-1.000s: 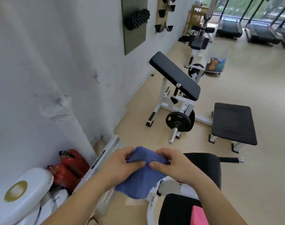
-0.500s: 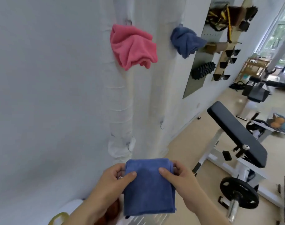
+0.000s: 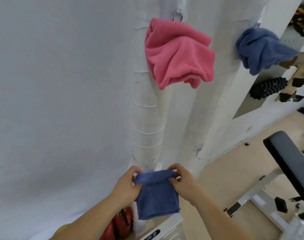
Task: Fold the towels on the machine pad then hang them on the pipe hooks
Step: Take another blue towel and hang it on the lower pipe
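Note:
I hold a folded blue towel [image 3: 157,198] up in front of the white wrapped pipes [image 3: 147,129]. My left hand [image 3: 127,187] pinches its top left corner and my right hand [image 3: 183,183] pinches its top right corner. The towel hangs down flat between them. High on the left pipe a pink towel [image 3: 179,54] hangs bunched from a metal hook [image 3: 177,16]. A second blue towel [image 3: 264,49] hangs from a hook on the right pipe. A small bare hook [image 3: 198,154] sticks out low on the right pipe, just above and right of my hands.
A black padded machine pad [image 3: 290,163] on a white frame stands at the right. Red fire extinguishers [image 3: 120,226] lie at the pipe's foot under my left arm. A grey wall board with a black spiky roller [image 3: 267,87] hangs at the far right.
My view has tilted up and closer to the pipes, so the hung towels look larger. My hands have gathered the blue towel's top edge and hold it nearer the pipes.

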The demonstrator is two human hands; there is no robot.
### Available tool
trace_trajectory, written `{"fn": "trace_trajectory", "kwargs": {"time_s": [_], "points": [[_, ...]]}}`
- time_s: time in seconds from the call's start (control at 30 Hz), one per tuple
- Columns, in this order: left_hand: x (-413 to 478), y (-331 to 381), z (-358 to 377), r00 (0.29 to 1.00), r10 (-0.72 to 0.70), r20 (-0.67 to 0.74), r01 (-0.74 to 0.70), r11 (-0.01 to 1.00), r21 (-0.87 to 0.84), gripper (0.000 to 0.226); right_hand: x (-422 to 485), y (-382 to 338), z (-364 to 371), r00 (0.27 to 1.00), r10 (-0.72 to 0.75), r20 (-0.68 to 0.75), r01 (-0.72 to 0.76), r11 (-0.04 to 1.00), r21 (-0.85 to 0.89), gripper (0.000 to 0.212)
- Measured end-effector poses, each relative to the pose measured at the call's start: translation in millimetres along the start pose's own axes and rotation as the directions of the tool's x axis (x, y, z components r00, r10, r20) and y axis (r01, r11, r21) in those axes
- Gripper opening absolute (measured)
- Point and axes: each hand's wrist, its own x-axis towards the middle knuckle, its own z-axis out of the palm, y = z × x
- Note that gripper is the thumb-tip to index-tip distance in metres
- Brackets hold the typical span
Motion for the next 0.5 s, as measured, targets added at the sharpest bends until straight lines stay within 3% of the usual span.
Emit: {"fn": "trace_trajectory", "kwargs": {"time_s": [0.13, 0.27, 0.4, 0.5], "points": [[25, -13, 13, 0.996, 0.049, -0.077, -0.039, 0.990, 0.133, 0.034, 45, 19, 6, 0.995, -0.099, 0.028, 0.101, 0.990, -0.097, 0.034], [43, -29, 28, 0.982, 0.131, -0.139, -0.097, 0.969, 0.228, 0.024, 76, 33, 14, 0.986, -0.157, 0.050, 0.163, 0.972, -0.167, 0.032], [55, -39, 37, 0.994, 0.102, -0.031, -0.076, 0.879, 0.470, 0.022, 97, 41, 23, 0.976, -0.208, 0.065, 0.218, 0.942, -0.254, 0.009], [57, -46, 43, 1.000, 0.017, 0.011, -0.020, 0.844, 0.535, 0.014, 108, 53, 28, 0.971, -0.185, 0.154, 0.233, 0.885, -0.404, 0.009]]}}
